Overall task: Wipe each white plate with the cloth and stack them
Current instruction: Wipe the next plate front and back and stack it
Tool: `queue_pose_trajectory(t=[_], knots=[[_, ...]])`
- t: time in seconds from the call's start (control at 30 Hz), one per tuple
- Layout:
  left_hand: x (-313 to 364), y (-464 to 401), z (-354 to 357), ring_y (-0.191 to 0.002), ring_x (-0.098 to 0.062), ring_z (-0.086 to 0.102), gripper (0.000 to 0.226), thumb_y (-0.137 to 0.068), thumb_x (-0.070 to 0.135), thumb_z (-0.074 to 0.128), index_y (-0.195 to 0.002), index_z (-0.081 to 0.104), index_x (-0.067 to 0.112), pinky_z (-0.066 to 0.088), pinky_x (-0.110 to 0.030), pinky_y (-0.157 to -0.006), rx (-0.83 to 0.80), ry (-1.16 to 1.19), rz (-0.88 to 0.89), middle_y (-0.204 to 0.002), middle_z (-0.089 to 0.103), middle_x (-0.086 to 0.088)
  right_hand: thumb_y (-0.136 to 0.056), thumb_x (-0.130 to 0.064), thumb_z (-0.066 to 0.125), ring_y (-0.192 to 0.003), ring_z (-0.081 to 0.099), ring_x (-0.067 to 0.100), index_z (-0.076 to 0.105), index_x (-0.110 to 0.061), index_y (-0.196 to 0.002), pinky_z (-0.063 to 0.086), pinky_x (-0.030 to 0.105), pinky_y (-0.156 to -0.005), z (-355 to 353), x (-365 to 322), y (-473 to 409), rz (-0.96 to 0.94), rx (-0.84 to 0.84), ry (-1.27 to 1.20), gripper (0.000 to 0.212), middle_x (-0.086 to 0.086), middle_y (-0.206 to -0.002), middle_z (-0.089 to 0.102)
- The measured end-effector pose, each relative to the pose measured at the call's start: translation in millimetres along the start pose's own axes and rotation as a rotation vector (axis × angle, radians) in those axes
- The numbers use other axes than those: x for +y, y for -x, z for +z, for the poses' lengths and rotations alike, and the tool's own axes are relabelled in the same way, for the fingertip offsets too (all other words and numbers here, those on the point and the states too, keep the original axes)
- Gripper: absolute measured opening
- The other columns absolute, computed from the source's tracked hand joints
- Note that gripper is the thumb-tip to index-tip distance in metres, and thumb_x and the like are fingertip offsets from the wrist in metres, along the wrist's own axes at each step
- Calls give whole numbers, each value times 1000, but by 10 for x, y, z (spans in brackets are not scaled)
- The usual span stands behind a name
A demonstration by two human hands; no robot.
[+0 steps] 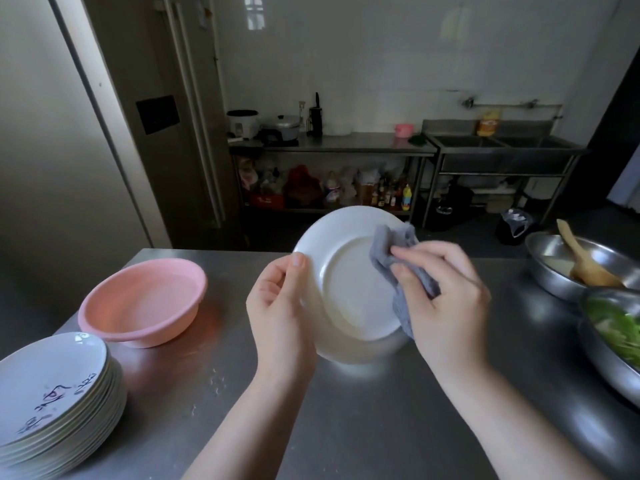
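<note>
Commercial kitchen: steel counters (346,427), sinks (502,143).

glossy white plate (349,282), soft grey cloth (398,268), matt pink plastic basin (142,303), brushed steel table (346,427).

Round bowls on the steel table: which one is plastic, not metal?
The pink plastic basin at the left, beside the stacked plates; both bowls at the right edge are shiny steel.

A stainless steel table (363,427) carries a pink plastic basin (145,303) at left, a stack of patterned plates (59,400) near its front-left corner, and two metal bowls (568,268) (609,344) along the right edge.
</note>
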State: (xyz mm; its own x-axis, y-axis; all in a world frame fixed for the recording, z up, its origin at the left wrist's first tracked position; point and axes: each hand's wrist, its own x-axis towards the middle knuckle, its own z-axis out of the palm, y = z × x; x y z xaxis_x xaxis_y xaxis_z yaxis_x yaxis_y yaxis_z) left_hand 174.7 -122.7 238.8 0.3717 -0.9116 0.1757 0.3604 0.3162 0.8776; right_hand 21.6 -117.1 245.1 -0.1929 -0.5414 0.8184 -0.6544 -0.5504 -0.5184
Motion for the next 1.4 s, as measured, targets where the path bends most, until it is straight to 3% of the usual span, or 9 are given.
queue_pose_trajectory(t=[0.17,0.47,0.67,0.8,0.93,1.07,1.17,1.33,1.4], knots=[[-11,6,-13,-64,-18,56,18,-82,33,65,-70,71,20,46,-29,-60,-80,-67,17,-67,65,-2,-83,-4,71,-94,60,18,75,-12,-99,48,26,-85,30,-227,-202,-124,-166,21,19,0,-97,62],[21,-4,-80,-59,-20,48,29,-81,37,67,-63,60,16,40,-29,-55,-67,-94,-48,-62,57,-7,-82,-1,71,-91,59,19,76,-11,-97,48,28,-82,103,-306,-90,-129,-188,25,19,0,-94,62],[18,-3,-76,-58,-9,56,20,-88,28,68,-71,66,16,45,-20,-54,-68,-188,91,-64,65,2,-83,-3,70,-92,60,19,75,-13,-98,48,28,-82,72,-220,-161,-35,-120,20,19,0,-95,63],[19,-9,-84,-64,-12,57,21,-85,37,66,-75,68,19,47,-26,-60,-119,-212,120,-71,67,-3,-83,-3,70,-94,58,18,75,-12,-99,47,27,-85,140,-277,-120,-158,-235,-7,19,1,-96,62],[8,-17,-95,-64,-11,61,19,-84,38,66,-74,68,22,49,-25,-59,-150,-255,101,-72,71,-1,-85,-6,68,-94,58,16,74,-14,-100,49,36,-85,95,-189,-262,30,-196,-12,18,-1,-98,61],[21,-19,-157,-63,-12,59,17,-86,34,65,-75,69,21,48,-24,-57,-179,-222,108,-70,69,-1,-81,-8,74,-90,59,15,76,-12,-98,47,23,-82,146,-283,-235,-125,-265,-13,18,1,-93,62],[47,-22,-157,-64,-13,62,15,-85,32,67,-76,70,21,50,-25,-57,-189,-190,104,-72,70,-2,-79,-13,76,-87,60,9,76,-14,-96,47,17,-81,102,-245,-337,-6,-196,-77,17,-1,-92,63],[77,-24,-173,-64,-14,60,15,-85,31,71,-76,71,20,49,-24,-57,-174,-139,97,-72,70,-4,-78,-14,77,-87,61,15,77,-13,-94,51,31,-79,181,-367,-263,-162,-315,-76,15,0,-89,62],[89,-25,-177,-62,-14,60,15,-84,31,67,-74,71,21,49,-23,-55,-166,-130,81,-71,69,-4,-79,-12,76,-89,60,17,77,-12,-94,50,35,-81,159,-308,-350,-114,-298,-89,15,1,-90,62]])
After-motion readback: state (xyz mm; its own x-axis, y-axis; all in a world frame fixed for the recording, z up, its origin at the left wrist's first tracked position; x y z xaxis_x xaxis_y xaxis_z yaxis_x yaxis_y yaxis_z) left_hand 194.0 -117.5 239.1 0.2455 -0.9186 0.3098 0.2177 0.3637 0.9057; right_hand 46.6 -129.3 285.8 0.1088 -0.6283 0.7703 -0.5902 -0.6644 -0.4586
